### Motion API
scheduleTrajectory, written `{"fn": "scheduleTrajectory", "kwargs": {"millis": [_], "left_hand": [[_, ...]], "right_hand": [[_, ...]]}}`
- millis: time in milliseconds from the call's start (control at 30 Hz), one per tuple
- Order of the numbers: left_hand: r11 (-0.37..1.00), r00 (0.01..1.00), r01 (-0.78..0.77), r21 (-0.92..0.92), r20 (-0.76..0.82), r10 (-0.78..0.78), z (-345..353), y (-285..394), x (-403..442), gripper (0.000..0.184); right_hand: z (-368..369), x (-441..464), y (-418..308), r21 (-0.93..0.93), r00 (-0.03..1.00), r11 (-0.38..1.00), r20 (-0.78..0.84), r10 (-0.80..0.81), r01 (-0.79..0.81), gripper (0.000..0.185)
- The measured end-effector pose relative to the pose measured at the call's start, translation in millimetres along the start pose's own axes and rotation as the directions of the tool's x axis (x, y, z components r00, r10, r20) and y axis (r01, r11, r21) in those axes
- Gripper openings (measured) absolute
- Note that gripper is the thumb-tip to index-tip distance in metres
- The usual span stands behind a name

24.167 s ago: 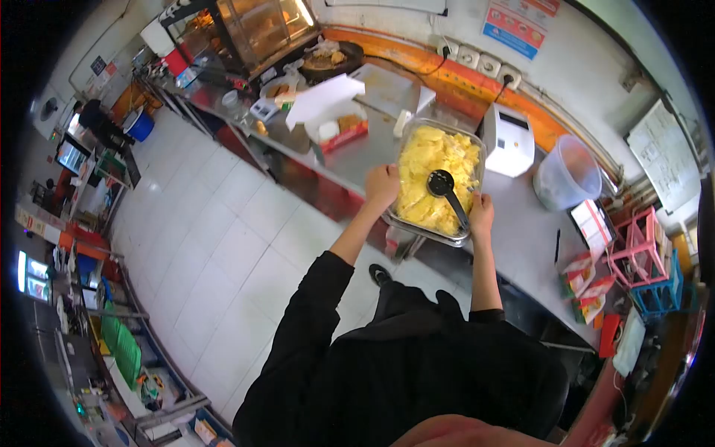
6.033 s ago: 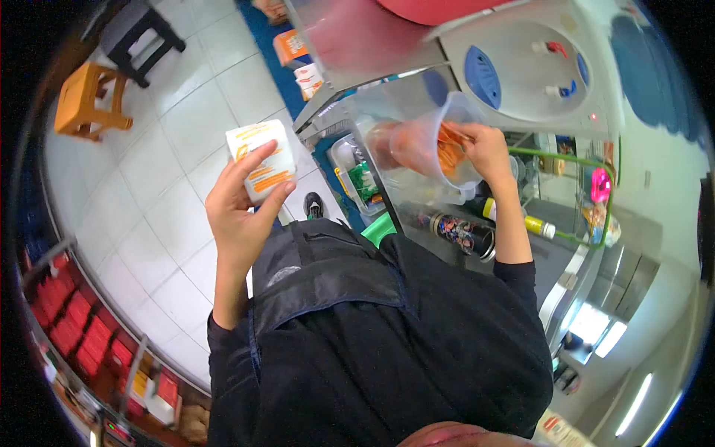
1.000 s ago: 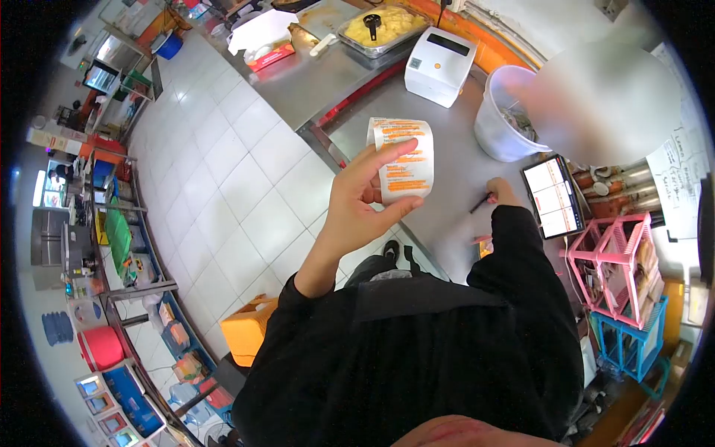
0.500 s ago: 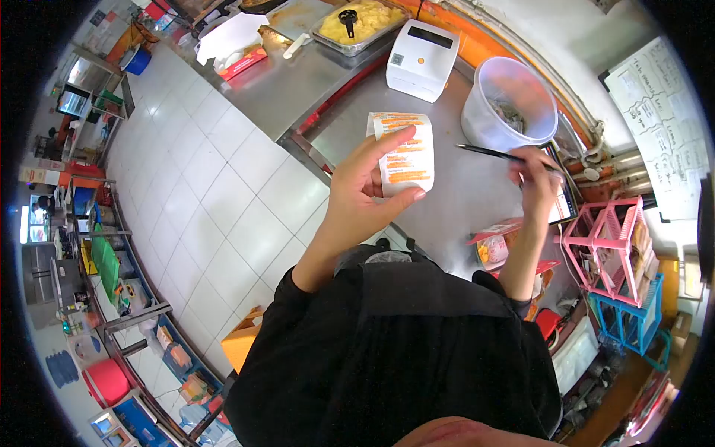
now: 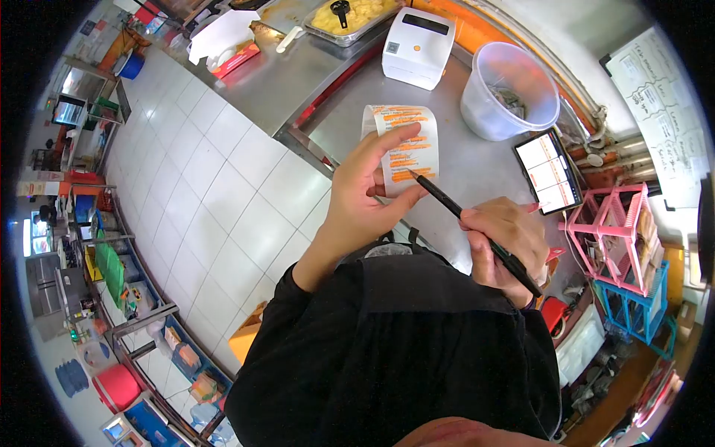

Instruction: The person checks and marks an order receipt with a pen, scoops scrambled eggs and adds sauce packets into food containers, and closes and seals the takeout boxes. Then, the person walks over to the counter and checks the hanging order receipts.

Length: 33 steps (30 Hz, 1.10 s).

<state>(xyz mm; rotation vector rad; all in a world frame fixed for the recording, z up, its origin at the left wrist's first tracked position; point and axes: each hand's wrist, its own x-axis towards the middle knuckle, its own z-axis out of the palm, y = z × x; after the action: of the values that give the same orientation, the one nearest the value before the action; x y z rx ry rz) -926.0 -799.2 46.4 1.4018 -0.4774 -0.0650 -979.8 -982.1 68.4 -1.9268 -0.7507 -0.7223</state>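
A curled white paper slip [image 5: 426, 141] with orange-marked lines of print is held up in my left hand [image 5: 356, 195], its fingers around the back and front and the thumb at the lower edge. My right hand [image 5: 512, 237] grips a black pen [image 5: 445, 198]. The pen slants up and left, its tip at the slip's lower printed lines; whether it touches the paper I cannot tell. Beyond my right hand a tablet [image 5: 550, 173] with a lit screen leans near the wall.
On the metal counter [image 5: 342, 123] stand a white label printer [image 5: 418, 51] and a clear plastic bucket [image 5: 508, 100] with something inside. Further left are a tray of yellow food [image 5: 356, 18] and an opened red-and-white box [image 5: 232, 54]. Pink plastic racks [image 5: 614, 231] stand at the right.
My right hand has come away from the tablet, down and to the left, and turned the pen so its tip is at the slip. My left hand keeps the slip nearly in place.
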Motion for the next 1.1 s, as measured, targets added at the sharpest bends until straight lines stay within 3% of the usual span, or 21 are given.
{"fn": "scheduleTrajectory", "kwargs": {"millis": [133,733,833,933,967,1000,1067,1100], "left_hand": [[1.000,1.000,-0.013,0.019,0.009,0.013,-1,-1,-1,0.061],[1.000,0.999,0.002,-0.009,0.041,-0.002,16,-16,5,0.060],[0.998,0.993,0.022,0.067,0.111,-0.029,23,-18,8,0.066],[0.999,0.989,0.027,0.022,0.144,-0.030,39,-33,9,0.066],[0.996,0.987,0.068,-0.049,0.146,-0.060,47,-36,9,0.068],[0.998,0.989,0.001,-0.068,0.146,0.009,54,-45,8,0.068],[0.998,0.979,-0.027,0.062,0.205,0.014,66,-54,11,0.061],[0.998,0.979,0.016,0.054,0.201,-0.026,77,-59,12,0.058]], "right_hand": [[3,3,-5,-0.043,0.998,0.997,0.013,0.066,-0.065,0.019],[-15,-8,2,-0.127,0.995,0.987,-0.024,0.097,-0.099,0.017],[-20,-8,7,-0.215,0.988,0.968,-0.112,0.106,-0.128,0.015],[-36,-21,7,-0.220,0.975,0.953,-0.128,0.184,-0.209,0.014],[-43,-28,10,-0.232,0.964,0.955,-0.231,0.131,-0.186,0.012],[-58,-42,12,-0.317,0.952,0.929,-0.290,0.097,-0.192,0.009],[-112,-66,5,-0.484,0.914,0.826,-0.395,0.087,-0.288,0.005],[-146,-92,0,-0.553,0.861,0.696,-0.470,0.193,-0.458,0.006]]}}
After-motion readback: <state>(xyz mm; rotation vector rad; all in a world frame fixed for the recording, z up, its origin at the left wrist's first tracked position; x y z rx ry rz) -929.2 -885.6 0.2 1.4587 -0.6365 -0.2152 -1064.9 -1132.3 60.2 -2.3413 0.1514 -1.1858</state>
